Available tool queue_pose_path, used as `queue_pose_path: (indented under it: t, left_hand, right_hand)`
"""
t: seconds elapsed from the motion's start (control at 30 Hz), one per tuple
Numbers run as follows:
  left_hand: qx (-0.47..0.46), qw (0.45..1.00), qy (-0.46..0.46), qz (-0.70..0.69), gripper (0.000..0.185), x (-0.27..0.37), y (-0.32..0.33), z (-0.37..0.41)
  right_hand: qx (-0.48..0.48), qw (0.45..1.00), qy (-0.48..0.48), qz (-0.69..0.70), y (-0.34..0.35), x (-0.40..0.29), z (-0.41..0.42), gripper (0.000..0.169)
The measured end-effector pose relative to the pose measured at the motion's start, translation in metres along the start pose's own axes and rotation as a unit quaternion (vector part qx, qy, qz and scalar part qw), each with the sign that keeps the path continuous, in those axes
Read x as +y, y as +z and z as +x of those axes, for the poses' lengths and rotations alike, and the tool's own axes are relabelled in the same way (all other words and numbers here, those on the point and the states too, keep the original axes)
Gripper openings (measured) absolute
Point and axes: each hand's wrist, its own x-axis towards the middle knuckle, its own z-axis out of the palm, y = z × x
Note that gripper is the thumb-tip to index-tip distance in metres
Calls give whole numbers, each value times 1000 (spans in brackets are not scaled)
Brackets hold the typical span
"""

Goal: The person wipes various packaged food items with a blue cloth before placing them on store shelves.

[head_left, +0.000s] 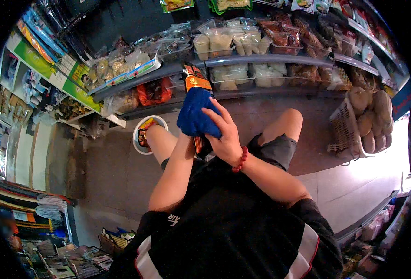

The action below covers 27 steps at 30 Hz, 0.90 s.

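Note:
A blue cloth [199, 113] is bunched around the middle of an orange and black packet [197, 82] in front of my body. The packet's printed upper end sticks out beyond the cloth, towards the shelf. Its lower end shows below, between my wrists. My right hand [222, 130] lies on the cloth's right side, its fingers bent over the fabric and its thumb lower down. A red bead bracelet [240, 159] circles that wrist. My left wrist [187, 141] runs up under the cloth, which hides my left hand and its grip.
Ahead runs a curved shelf edge [268, 60] with clear tubs [215, 45] of bagged dry goods. A white bucket [138, 146] with packets stands beside my left knee. To the right is a white plastic basket [341, 125] of rounded pale goods. Shelving [52, 69] lines the left.

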Motion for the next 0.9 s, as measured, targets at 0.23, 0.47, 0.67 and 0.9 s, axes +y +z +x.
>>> queue_pose_path:
  t: [0.23, 0.47, 0.67, 0.9]
  left_hand:
    - [-48, 998, 19, -35, 60, 18, -1, -12]
    - [-20, 999, 24, -44, 59, 3, -14, -8]
    - [-38, 981, 139, 127, 61, 12, -27, -16]
    - [-63, 973, 9, -221, 57, -10, -92, 17]
  right_hand:
    - [-13, 963, -139, -228, 4, -8, 64, 64]
    - [-4, 973, 75, -218, 6, 16, 83, 49]
    - [-132, 962, -78, -225, 12, -11, 4, 56]
    - [-232, 918, -206, -248, -23, 27, -20, 62]
